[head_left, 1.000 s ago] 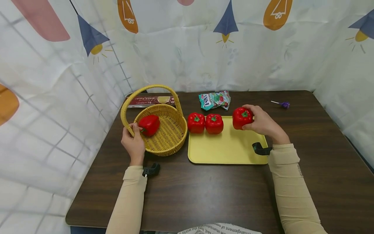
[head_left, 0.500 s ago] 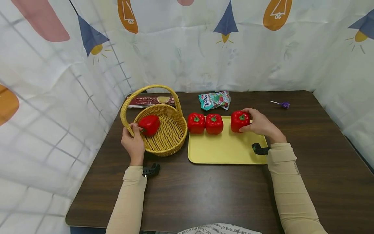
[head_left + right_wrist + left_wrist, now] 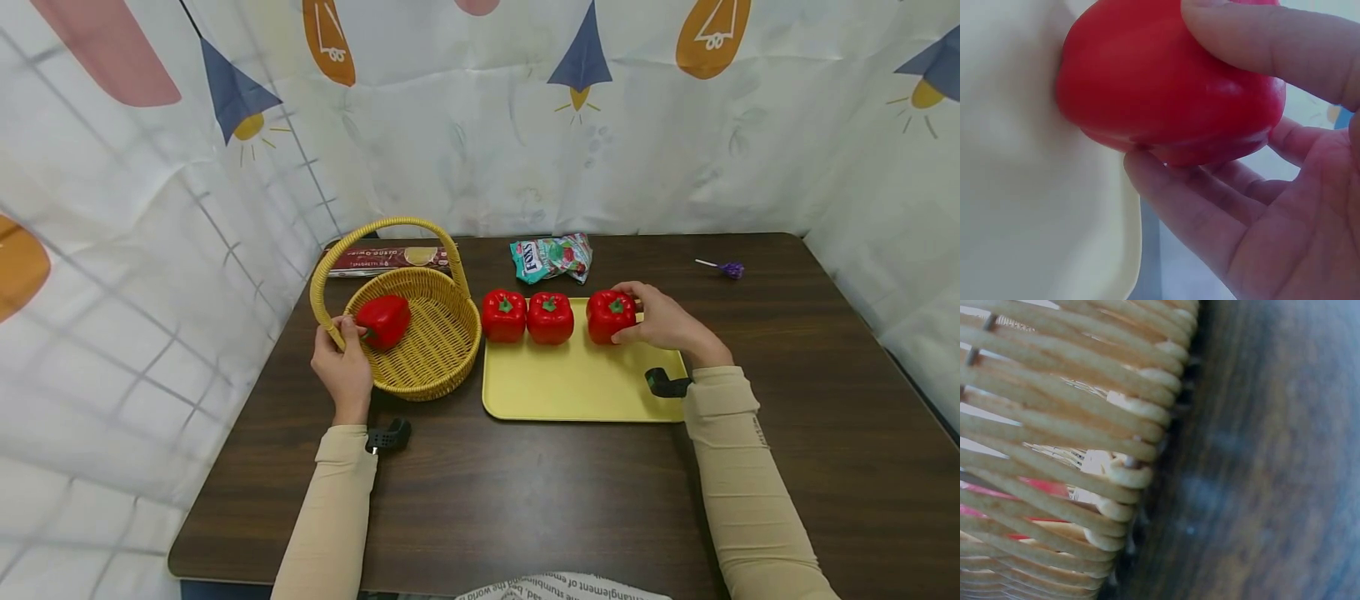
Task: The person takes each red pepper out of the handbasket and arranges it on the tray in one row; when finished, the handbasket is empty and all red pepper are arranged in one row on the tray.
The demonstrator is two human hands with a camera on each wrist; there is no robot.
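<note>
My right hand (image 3: 660, 321) grips a red bell pepper (image 3: 611, 317) at the back of the yellow tray (image 3: 577, 383). Seen from the right wrist, the thumb lies on one side of that pepper and the fingers on the other, close over the tray. Two more red bell peppers (image 3: 527, 317) sit side by side along the tray's back left. My left hand (image 3: 343, 367) holds the handle of a yellow wicker basket (image 3: 427, 367) at its left side. Inside the basket, a red pepper (image 3: 384, 322) lies on its side. The left wrist view shows only the basket's woven wall (image 3: 1066, 425) and the table.
Behind the basket lies a long dark red spaghetti pack (image 3: 390, 258). A green candy bag (image 3: 552, 257) is behind the tray, and a purple lollipop (image 3: 731, 269) lies at the back right. A printed curtain (image 3: 480, 150) hangs along the dark table's (image 3: 510, 492) far edge.
My right hand has moved left and slightly down with the bell pepper, bringing it nearer the other two on the tray. The left hand and basket stay in place.
</note>
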